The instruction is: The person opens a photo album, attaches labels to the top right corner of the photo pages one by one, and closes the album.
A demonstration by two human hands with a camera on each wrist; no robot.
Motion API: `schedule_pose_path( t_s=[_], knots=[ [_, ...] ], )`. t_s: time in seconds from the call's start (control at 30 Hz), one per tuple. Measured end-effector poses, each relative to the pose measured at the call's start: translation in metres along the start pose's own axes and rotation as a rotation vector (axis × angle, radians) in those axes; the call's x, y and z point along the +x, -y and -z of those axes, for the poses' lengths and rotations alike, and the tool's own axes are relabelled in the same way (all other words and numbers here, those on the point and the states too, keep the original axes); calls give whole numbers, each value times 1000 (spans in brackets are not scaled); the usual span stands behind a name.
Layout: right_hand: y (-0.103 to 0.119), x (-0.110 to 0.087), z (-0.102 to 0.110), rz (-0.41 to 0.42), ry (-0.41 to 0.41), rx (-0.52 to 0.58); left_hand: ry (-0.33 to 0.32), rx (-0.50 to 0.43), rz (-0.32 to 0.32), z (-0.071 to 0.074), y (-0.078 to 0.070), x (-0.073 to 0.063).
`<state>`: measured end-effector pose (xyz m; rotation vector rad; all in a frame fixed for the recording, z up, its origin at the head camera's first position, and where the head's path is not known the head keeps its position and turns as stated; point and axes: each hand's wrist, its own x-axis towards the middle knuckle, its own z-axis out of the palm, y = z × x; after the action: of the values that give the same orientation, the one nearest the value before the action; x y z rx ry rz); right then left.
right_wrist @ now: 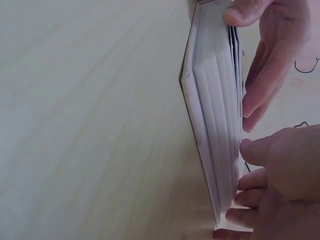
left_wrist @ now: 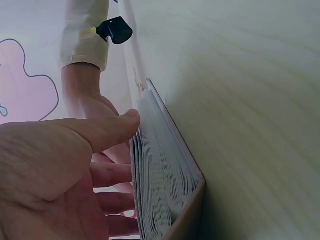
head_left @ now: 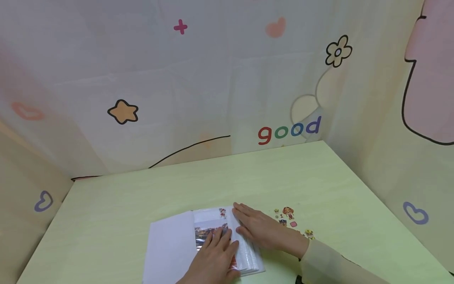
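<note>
A photo album lies open on the table, its white inside cover turned to the left. On the right-hand page is a picture, partly covered by my left hand, whose outstretched fingers rest on it. A small cartoon sticker shows near that page's top edge. My right hand lies along the page's right side, its extended fingers touching the sleeve. In the left wrist view the stacked page edges show beneath both hands. The right wrist view shows the thick page block from its side.
Several cartoon stickers lie on the table right of the album, partly behind my right forearm. Another yellow-topped sticker sits beside the sleeve. A printed cloth wall stands behind the pale table.
</note>
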<state>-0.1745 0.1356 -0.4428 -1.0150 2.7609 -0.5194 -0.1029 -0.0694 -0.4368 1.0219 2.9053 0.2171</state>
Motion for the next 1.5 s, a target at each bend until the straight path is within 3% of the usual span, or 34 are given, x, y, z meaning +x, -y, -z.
schedule_pose_path(
  t_s=[0.2,0.67,0.93,1.03,1.27,1.5],
  knots=[
    [1,1,2,-1,-1,12,9,-65,6,3,2,-1],
    [0,1,3,17,-9,39,20,-72,6,4,-6,-4],
    [0,0,4,28,-13,77,76,-176,21,11,-5,-8],
    [0,0,4,24,-8,81,56,-194,9,13,-4,-10],
    [0,0,1,20,-23,92,-58,-176,-42,11,-7,-12],
    [2,2,0,15,-14,59,-80,-181,-22,13,-8,-13]
  ],
)
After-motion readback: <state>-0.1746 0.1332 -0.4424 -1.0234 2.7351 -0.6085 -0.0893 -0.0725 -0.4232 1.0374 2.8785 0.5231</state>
